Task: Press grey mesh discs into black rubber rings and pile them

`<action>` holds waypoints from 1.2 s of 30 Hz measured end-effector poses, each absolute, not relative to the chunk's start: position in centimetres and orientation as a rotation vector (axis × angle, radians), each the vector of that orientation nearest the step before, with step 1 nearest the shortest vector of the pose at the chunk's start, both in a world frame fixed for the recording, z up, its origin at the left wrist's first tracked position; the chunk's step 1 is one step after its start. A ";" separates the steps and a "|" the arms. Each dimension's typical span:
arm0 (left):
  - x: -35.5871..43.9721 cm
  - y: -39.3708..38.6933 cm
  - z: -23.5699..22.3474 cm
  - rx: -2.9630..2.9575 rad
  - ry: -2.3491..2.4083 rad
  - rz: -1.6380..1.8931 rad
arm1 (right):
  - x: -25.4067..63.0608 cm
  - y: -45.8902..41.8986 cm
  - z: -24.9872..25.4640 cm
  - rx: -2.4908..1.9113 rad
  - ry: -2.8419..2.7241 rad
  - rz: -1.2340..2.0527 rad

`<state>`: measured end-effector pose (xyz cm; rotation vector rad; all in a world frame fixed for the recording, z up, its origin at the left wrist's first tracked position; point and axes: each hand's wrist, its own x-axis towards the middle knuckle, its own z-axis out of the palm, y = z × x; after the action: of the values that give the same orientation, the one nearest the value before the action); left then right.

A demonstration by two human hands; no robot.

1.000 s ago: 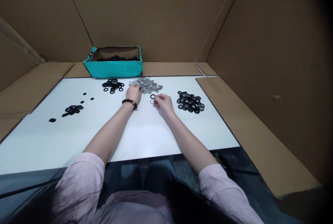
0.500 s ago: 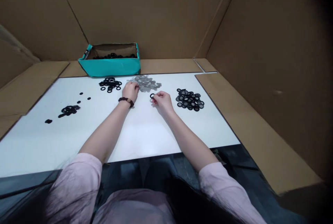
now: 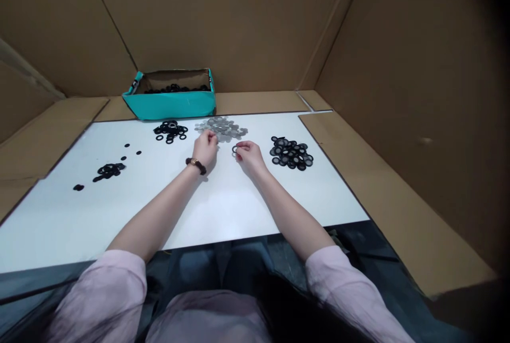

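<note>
My right hand (image 3: pixel 250 156) pinches a small black ring (image 3: pixel 234 149) by its right side, just above the white tabletop. My left hand (image 3: pixel 205 147), with a dark beaded bracelet on the wrist, has its fingers pressed together at the near edge of a pile of small grey discs (image 3: pixel 226 128). Whatever those fingers hold, if anything, is hidden. To the right of my right hand lies a heap of black rings with grey centres (image 3: pixel 291 153). A pile of open black rings (image 3: pixel 170 130) is left of the grey discs.
A turquoise box (image 3: pixel 171 106) with many black pieces inside stands at the back. Black pieces (image 3: pixel 109 170) and a few stray ones (image 3: pixel 78 187) lie on the left of the white table (image 3: pixel 223 205). Cardboard walls (image 3: pixel 255 24) enclose the back and sides.
My left hand has drawn back slightly from the grey discs and moved a little to the right, toward my right hand. My right hand stays nearly in place with the ring.
</note>
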<state>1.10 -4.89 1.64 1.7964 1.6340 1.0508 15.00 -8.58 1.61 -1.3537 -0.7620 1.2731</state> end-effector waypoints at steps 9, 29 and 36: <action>2.6 -9.8 2.3 1.832 1.549 0.971 | 14.8 -8.9 0.8 -1.223 -0.872 1.374; 1.8 -8.6 0.4 1.174 1.267 1.075 | 15.0 -9.5 1.0 -1.221 -0.989 1.392; 1.2 -8.7 2.0 1.453 1.335 0.859 | 15.6 -9.5 0.4 -1.381 -1.400 1.166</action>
<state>1.23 -8.74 2.02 1.4528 1.3348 0.8588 15.61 -9.50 0.39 -1.3811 -1.4001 1.1655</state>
